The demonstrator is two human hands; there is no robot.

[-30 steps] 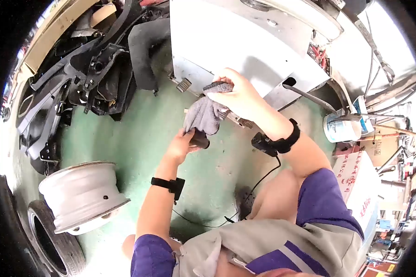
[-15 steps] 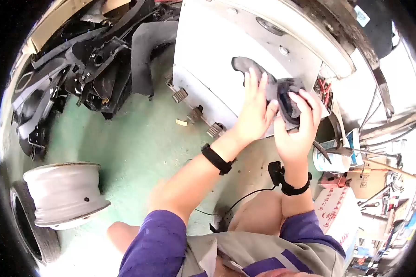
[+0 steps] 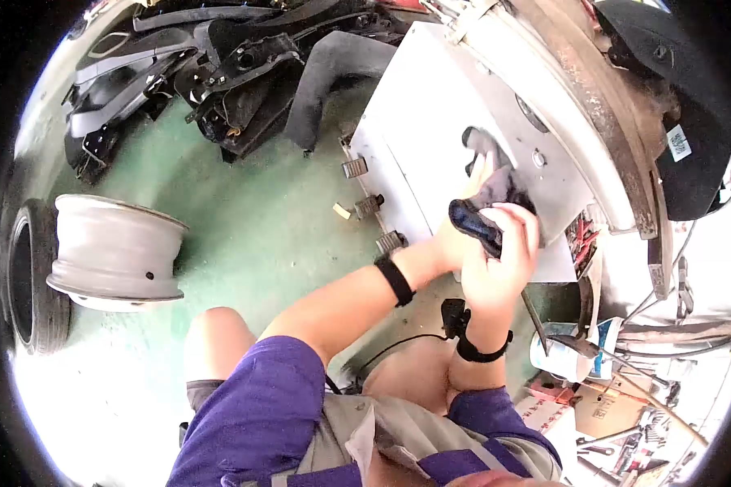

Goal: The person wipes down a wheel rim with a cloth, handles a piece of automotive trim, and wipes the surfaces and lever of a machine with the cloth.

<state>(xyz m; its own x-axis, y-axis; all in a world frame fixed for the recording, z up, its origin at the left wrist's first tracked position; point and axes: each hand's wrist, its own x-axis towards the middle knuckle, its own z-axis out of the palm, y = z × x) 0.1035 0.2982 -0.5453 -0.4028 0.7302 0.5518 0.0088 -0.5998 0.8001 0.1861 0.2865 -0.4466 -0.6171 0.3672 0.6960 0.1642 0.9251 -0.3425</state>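
Note:
Over the white box-like panel [image 3: 414, 138] I hold a curved grey and black piece [image 3: 503, 185], soft-looking and tube-like; its exact kind cannot be made out. Its glossy black rounded end [image 3: 474, 225] points toward me, and my right hand [image 3: 503, 253] is wrapped round that end. Along the grey part lie the fingers of my left hand [image 3: 461, 235], whose palm is partly covered by the black end. A smaller dark end of the piece shows beyond my left fingertips. Black bands circle both my wrists.
On the green floor at left stand a grey wheel rim [image 3: 118, 252] and a tyre [image 3: 36, 280]. Black plastic car parts [image 3: 244, 73] are piled at the back. A long white and brown bumper-like bar [image 3: 577, 105] overhangs the panel's right side. A white bucket [image 3: 562, 353] and tools lie at right.
The piece has been turned so its black end tilts up toward me. My right hand has come nearer my left, now partly covering it. The whole view has shifted.

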